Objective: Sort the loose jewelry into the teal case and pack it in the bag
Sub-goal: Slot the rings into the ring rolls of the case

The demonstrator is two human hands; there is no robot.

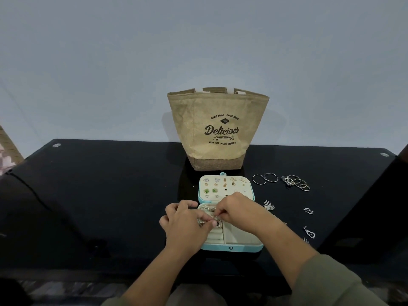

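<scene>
Over the teal case [212, 247], left hand [185, 225] and right hand [240, 214] are pinching a jewelry piece [216, 216] in narrow grips.

One tan bag [217, 129], one open teal case [231, 248], two large hoop earrings [265, 179], two heart-shaped earrings [310, 234], one heap of thin rings [294, 183].

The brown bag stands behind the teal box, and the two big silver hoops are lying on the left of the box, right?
Not quite. In the head view the two silver hoops lie to the right of the open teal case, not the left. The brown bag does stand behind it.
</scene>
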